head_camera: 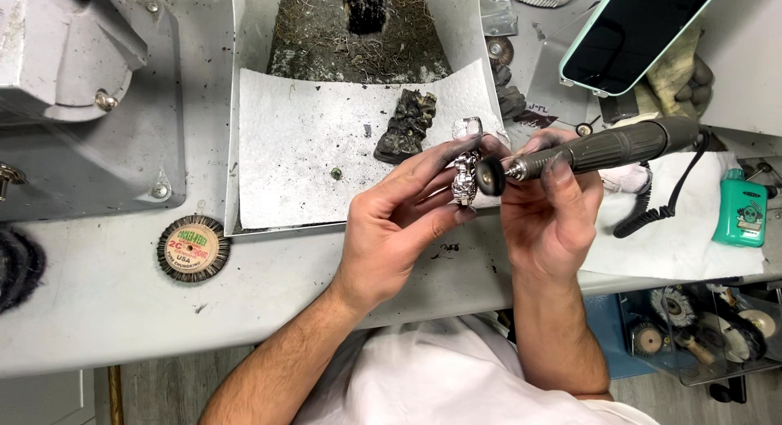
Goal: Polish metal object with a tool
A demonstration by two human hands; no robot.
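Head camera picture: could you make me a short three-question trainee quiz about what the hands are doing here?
1. True or false: the left hand holds a shiny silver piece.
2. What does the right hand grip? A) a hammer B) a dark rotary handpiece C) a paintbrush
3. Fill in: the round bristle wheel brush lies on the bench, on the person's ____ side.

Key:
1. True; its fingers pinch the piece.
2. B; its small polishing wheel sits against the silver piece.
3. Left, beside the white paper towel.
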